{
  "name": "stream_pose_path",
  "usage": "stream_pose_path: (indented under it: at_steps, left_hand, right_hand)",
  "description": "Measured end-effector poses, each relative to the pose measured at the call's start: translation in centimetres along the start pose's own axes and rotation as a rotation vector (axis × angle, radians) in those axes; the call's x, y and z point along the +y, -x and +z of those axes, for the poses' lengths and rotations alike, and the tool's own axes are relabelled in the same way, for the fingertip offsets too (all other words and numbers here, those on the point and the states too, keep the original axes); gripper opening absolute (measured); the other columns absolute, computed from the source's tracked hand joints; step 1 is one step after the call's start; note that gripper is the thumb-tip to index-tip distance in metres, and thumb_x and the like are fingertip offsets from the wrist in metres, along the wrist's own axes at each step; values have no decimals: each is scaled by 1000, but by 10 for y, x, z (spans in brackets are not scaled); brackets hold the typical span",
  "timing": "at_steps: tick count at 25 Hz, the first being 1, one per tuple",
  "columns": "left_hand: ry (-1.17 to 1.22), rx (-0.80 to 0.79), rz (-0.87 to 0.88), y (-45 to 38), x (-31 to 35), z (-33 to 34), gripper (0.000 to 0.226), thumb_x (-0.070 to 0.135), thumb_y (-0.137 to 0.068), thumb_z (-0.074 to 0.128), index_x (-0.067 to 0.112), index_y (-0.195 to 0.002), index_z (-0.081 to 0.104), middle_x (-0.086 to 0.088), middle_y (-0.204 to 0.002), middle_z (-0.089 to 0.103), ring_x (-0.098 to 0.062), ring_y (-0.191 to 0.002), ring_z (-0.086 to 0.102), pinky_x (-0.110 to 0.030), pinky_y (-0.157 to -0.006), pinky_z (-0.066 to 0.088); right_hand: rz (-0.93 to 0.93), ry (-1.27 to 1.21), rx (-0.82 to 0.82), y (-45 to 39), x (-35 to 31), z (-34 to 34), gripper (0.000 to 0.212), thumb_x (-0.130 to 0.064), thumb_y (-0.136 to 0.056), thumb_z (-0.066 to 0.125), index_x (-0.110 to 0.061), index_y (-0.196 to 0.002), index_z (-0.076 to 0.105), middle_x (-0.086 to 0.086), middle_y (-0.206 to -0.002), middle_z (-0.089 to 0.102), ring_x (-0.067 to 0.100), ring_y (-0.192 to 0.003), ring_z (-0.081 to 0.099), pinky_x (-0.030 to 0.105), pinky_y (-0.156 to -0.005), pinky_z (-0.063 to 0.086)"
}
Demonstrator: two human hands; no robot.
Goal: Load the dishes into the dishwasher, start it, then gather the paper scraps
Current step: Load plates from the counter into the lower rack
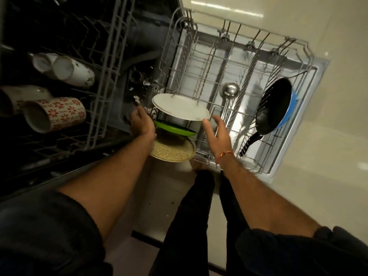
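Three plates stand on edge in the pulled-out lower rack [235,62]: a white plate [179,109], a green plate [175,130] and a speckled tan plate [172,153]. My right hand [217,132] hovers with spread fingers just right of the white plate's rim, holding nothing. My left hand [141,122] reaches down beside the plates' left edges, at the rack's corner; its fingers point away from me and are partly hidden. Small white paper scraps [146,83] lie in the dark tub behind that hand.
A blue-backed black frying pan [273,106] leans in the rack's right side, a steel ladle [231,90] near its middle. The upper rack [111,62] at left holds several mugs, one with red flowers [59,114]. My legs stand on pale floor below.
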State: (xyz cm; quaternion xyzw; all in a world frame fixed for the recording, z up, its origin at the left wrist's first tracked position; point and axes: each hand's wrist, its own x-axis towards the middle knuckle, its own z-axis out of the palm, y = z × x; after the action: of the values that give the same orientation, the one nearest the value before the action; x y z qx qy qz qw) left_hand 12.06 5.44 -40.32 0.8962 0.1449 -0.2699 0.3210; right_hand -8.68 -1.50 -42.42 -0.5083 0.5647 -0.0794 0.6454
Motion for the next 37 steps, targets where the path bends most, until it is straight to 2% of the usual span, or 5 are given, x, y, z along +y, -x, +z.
stream_pose_path:
  at_steps: [4,10,21,33,37]
  left_hand:
    - [148,-89,110,99,-8,-67,26,42,-108,40,25,-117,57,3,-83,60,-6,-42,48,-17,-33,33]
    - [131,25,364,238,-55,-216,22,37,-108,41,37,-106,62,6,-84,66,-10,-50,57,-32,-52,50]
    - [566,607,371,314,-204,-471,23,53,-101,42,38,-100,59,3,-80,64,-14,-56,60,-28,-49,51]
    - [795,777,198,301,-360,-692,26,37,-108,41,24,-129,49,-6,-114,62,-25,-88,66,-28,-57,50]
    - [825,784,141,279,-380,-713,27,38,-107,45,22,-128,51,-2,-114,60,-18,-73,67,-36,-52,55]
  right_hand:
    - [-66,155,-88,80,-36,-21,29,-39,-96,60,-23,-120,62,-6,-116,63,12,-111,59,22,-91,44]
    - [-247,510,-573,218,-116,-10,19,-38,-95,59,-33,-113,66,-20,-95,67,-12,-83,60,20,-78,47]
    - [-655,453,-1177,466,-194,174,14,-14,-98,58,-14,-104,70,6,-91,75,10,-78,69,26,-76,56]
    - [-639,376,-1228,674,-126,387,19,-32,-93,62,-30,-112,64,-1,-103,70,12,-87,71,33,-75,61]
    - [-559,404,-1186,672,-124,436,20,-22,-94,62,-20,-115,63,7,-106,69,17,-87,70,34,-76,60]
